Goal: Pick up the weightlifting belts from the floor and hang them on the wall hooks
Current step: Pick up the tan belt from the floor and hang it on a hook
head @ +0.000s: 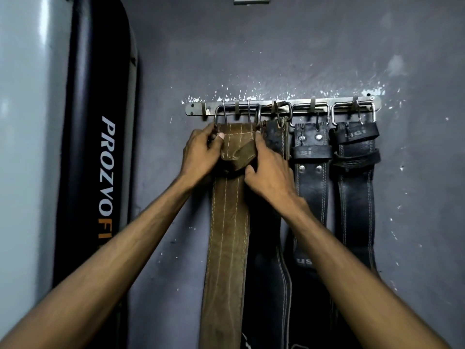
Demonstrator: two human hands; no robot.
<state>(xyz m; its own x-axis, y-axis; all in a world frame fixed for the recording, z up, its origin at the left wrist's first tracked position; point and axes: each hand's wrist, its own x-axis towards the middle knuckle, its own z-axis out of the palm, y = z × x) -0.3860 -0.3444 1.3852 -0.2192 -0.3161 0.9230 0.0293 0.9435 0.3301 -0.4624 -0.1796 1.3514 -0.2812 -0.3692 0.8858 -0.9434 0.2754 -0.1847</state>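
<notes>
While the grey, paint-flecked wall (276, 59) fills the space beyond both hands, a tall black padded bench (98, 147) leans left of the left hand (201, 152). Between the hands hangs the brown leather belt (226, 235), broad, stiff and white-stitched; both pinch its top, probably to settle its steel buckle (219, 114) on the hook rail (284, 109) just above. Right of the right hand (271, 167), three black leather belts (312, 177) already hang.
</notes>
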